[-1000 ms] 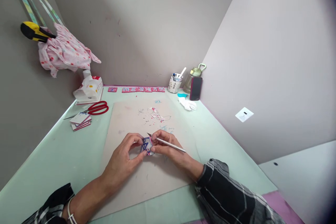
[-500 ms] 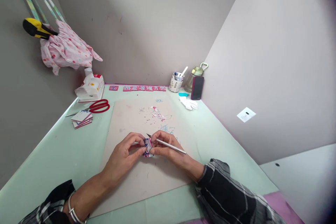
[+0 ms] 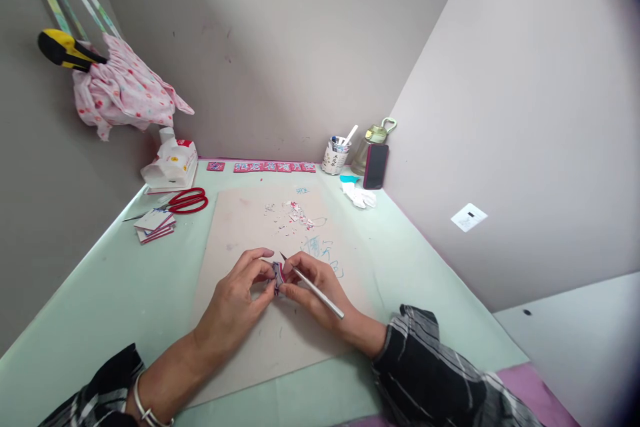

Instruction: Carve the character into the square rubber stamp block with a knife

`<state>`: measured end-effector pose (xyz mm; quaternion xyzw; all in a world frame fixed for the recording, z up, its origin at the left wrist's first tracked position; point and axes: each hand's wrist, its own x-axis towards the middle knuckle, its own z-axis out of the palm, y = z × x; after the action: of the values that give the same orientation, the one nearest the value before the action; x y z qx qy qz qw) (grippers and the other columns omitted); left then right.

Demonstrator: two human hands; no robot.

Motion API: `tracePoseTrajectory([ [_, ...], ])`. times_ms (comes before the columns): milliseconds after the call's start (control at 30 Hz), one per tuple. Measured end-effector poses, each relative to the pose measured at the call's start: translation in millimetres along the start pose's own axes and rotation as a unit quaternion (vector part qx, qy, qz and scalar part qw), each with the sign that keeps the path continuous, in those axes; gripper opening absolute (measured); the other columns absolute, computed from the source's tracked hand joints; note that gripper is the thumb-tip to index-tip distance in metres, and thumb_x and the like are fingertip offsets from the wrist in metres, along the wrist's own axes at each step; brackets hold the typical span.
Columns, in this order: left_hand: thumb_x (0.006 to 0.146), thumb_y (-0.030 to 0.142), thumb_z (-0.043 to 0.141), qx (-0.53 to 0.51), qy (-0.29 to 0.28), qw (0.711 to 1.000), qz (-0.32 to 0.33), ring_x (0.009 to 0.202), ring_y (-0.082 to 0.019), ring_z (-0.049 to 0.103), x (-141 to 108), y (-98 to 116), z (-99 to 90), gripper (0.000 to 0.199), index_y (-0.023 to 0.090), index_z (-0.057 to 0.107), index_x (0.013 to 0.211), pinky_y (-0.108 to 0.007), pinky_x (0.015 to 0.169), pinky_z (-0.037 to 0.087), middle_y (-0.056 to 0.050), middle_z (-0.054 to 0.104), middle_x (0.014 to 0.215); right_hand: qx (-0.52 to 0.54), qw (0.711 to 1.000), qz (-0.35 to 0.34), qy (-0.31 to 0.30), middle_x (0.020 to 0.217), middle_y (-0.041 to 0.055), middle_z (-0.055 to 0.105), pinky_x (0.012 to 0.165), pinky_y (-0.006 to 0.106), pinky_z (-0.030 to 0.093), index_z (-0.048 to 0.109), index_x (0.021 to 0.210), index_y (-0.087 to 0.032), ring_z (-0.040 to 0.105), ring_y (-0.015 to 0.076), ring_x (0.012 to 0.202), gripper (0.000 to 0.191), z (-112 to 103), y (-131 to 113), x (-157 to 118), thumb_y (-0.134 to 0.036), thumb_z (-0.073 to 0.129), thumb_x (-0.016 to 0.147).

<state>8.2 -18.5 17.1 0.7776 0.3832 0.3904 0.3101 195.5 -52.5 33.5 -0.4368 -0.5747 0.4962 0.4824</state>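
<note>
Between both hands, above the lower middle of a beige board (image 3: 235, 347), is a small white, blue and red piece (image 3: 279, 277), tilted and partly covered by fingers. My left hand (image 3: 235, 297) pinches its left side. The fingertips of my right hand (image 3: 320, 287) grip its right side. A silver craft knife (image 3: 320, 293) also rests in my right hand, its dark blade pointing up and left past the fingers. Farther up the board lie small red and white scraps (image 3: 299, 215) and blue pen marks.
Red-handled scissors (image 3: 187, 201) and stacked cards (image 3: 156, 223) lie at left, near a tissue pack (image 3: 173, 163). Red cut tiles (image 3: 275, 167) line the back edge. A pen cup (image 3: 335, 157), a bottle (image 3: 373, 147), a phone (image 3: 376, 167) and a white glove (image 3: 359, 196) stand or lie back right.
The piece has turned to a narrower angle and shifted slightly left. My right hand has moved a little left, and the knife handle now slopes more steeply.
</note>
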Motion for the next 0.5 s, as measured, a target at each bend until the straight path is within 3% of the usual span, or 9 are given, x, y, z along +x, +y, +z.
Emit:
tracePoseTrajectory([
  [133, 0.091, 0.024, 0.053, 0.003, 0.014, 1.000, 0.009, 0.112, -0.025, 0.069, 2.9, 5.3, -0.3, 0.012, 0.024, 0.061, 0.082, -0.038, 0.085, 0.063, -0.009, 0.068, 0.119, 0.000, 1.000, -0.006, 0.013, 0.080, -0.0030, 0.057, 0.069, 0.030, 0.041, 0.062, 0.085, -0.022, 0.050, 0.0146, 0.074, 0.013, 2.7, -2.6, -0.8, -0.015, 0.071, 0.080],
  [333, 0.086, 0.021, 0.055, -0.012, 0.037, 0.999, 0.005, 0.106, -0.024, 0.070, 3.0, 10.0, 1.2, 0.012, 0.024, 0.054, 0.075, -0.040, 0.083, 0.064, -0.007, 0.068, 0.121, 0.084, 0.996, 0.038, 0.022, 0.077, -0.0030, 0.059, 0.065, 0.029, 0.043, 0.062, 0.082, -0.022, 0.053, 0.0145, 0.069, 0.021, 4.3, -8.1, 2.6, -0.023, 0.081, 0.073],
  [500, 0.085, 0.021, 0.056, -0.046, 0.041, 0.998, 0.002, 0.112, -0.024, 0.069, 0.5, 13.4, 1.3, 0.009, 0.024, 0.057, 0.076, -0.046, 0.097, 0.060, -0.006, 0.068, 0.124, 0.148, 0.986, 0.057, 0.056, 0.079, -0.0035, 0.064, 0.072, 0.028, 0.046, 0.063, 0.084, -0.022, 0.059, 0.0145, 0.074, 0.028, -8.0, -6.1, 9.6, -0.023, 0.087, 0.070],
])
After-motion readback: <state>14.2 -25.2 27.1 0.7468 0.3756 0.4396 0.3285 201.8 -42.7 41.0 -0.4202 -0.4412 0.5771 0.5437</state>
